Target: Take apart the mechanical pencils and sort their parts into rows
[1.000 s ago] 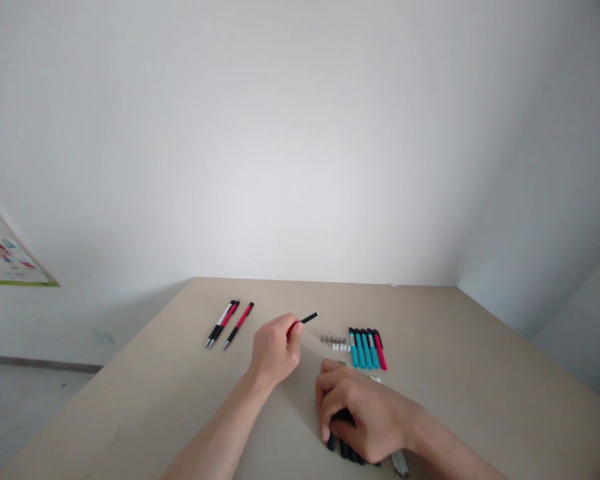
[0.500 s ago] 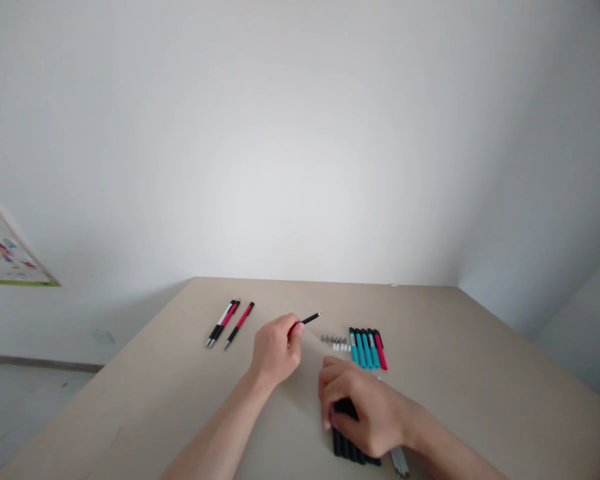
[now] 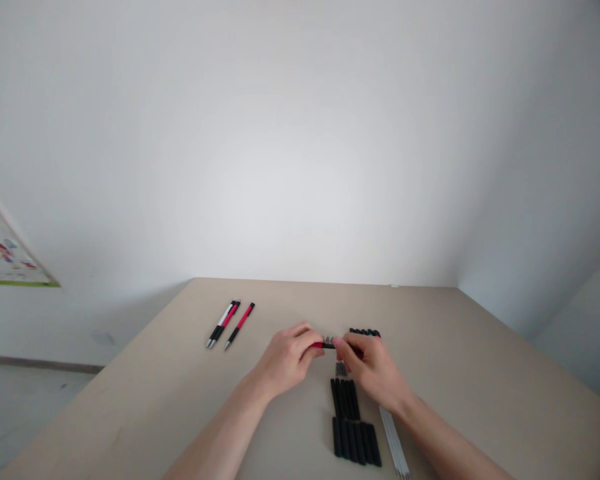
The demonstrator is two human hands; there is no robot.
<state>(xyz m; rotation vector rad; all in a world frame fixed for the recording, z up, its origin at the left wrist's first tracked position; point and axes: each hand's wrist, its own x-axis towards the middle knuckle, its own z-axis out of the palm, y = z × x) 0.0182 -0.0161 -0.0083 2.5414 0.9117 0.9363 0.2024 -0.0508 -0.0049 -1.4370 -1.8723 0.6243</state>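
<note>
My left hand (image 3: 291, 359) is closed around the red barrel of a pen (image 3: 318, 345), which lies level and points right. My right hand (image 3: 373, 367) pinches the black front end of that pen. Its fingertips hide the tip, and I cannot tell whether they also hold a separate black piece. Just below the right fingers are small metallic pen tips (image 3: 341, 369). Nearer to me lie a row of slim black tubes (image 3: 345, 399) and a row of thicker black grip sleeves (image 3: 356, 441).
White pen refills (image 3: 395, 443) lie beneath my right forearm. Behind the right hand show the black tops of several pen barrels (image 3: 365, 332). A few small springs (image 3: 329, 339) sit behind the fingers. At the left are three whole pens (image 3: 239, 326) on the beige table (image 3: 170, 393).
My right hand has left the black grip sleeves and moved up to the pen's front end. My left hand has shifted slightly right and down, and the pen has turned level.
</note>
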